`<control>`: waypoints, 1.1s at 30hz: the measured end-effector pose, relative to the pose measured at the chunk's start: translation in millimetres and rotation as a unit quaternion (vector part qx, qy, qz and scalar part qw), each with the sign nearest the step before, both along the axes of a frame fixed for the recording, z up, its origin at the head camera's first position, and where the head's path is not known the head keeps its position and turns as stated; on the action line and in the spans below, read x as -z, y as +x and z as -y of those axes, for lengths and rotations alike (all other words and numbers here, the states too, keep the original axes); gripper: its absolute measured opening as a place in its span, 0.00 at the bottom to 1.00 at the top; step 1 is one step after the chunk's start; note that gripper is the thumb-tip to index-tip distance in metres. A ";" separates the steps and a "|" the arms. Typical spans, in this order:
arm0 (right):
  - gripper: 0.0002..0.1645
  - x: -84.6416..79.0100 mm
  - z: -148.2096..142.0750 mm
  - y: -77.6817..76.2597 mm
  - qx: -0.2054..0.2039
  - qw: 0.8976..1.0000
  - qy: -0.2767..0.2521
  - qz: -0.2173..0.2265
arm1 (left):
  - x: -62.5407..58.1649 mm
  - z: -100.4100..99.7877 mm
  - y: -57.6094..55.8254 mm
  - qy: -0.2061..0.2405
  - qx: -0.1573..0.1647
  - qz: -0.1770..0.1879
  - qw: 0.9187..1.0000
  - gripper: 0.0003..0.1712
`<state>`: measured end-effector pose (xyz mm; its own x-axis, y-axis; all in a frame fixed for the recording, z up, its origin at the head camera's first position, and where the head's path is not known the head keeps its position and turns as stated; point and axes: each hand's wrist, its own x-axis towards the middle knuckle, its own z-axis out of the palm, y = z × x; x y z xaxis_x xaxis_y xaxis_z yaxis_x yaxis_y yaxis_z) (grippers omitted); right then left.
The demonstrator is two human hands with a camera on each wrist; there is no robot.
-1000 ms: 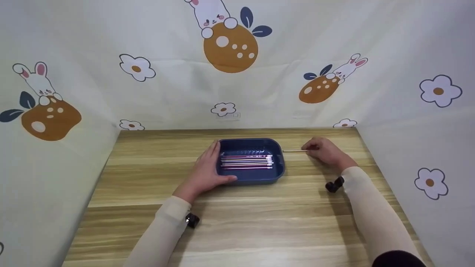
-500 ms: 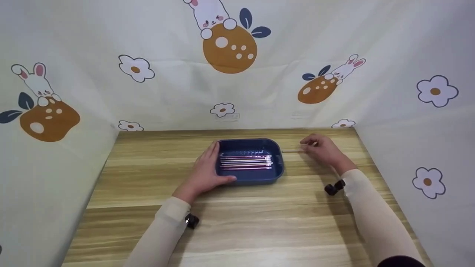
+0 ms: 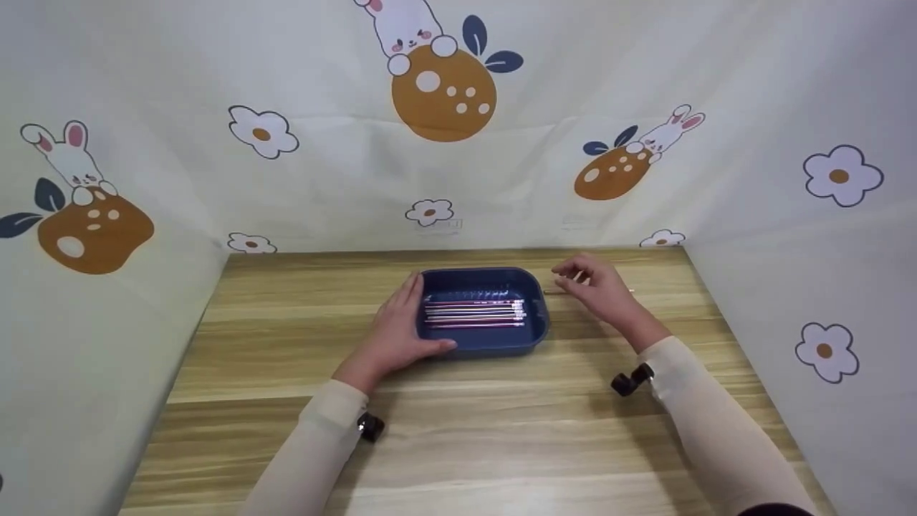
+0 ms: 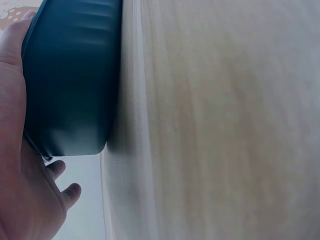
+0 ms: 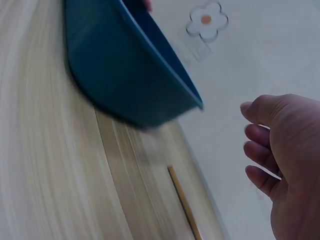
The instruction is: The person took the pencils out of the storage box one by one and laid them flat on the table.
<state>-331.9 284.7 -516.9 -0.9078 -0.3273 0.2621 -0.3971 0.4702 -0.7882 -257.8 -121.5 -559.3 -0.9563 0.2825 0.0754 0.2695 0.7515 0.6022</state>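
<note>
A dark blue rectangular tray (image 3: 501, 350) stands on the table with several striped pencils (image 3: 474, 314) lying side by side in it, their pale eraser ends to the right. My left hand (image 3: 392, 334) holds the tray's left end, thumb along the front wall and fingers at the back corner. To the right of the tray, a single gold-brown pencil (image 5: 183, 202) lies on the table, one end close to the tray wall. Over that pencil is my right hand (image 3: 594, 288), empty, its fingers loosely bent and raised in the right wrist view.
The wood-grain table (image 3: 458, 430) meets a pale printed cloth (image 3: 337, 179) at the back and on both sides. A small black camera (image 3: 371, 427) sits on the left wrist, another (image 3: 632, 380) on the right.
My right hand has let go of the single pencil, which stays on the table, and has moved left toward the tray. The left hand and the tray have kept their place.
</note>
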 end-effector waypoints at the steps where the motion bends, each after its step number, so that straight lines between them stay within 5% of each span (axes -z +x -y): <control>1: 0.09 -2.2 5.6 2.4 -0.007 1.000 -0.002 0.002 | 0.2 0.1 0.2 0.001 0.000 0.000 1.000 0.85; 18: 0.12 -6.6 77.7 27.9 -0.144 0.988 0.052 0.010 | -0.7 -1.5 0.2 0.012 0.001 0.006 1.000 0.85; 33: 0.19 -1.0 122.2 27.0 -0.221 0.950 0.216 -0.040 | -0.7 -1.3 0.7 0.012 0.002 0.002 1.000 0.83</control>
<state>-304.9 162.5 -515.8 -0.6399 -0.7644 0.0792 -0.6816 0.5169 -0.5179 -257.1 -120.1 -558.6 -0.9556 0.2839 0.0792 0.2701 0.7359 0.6209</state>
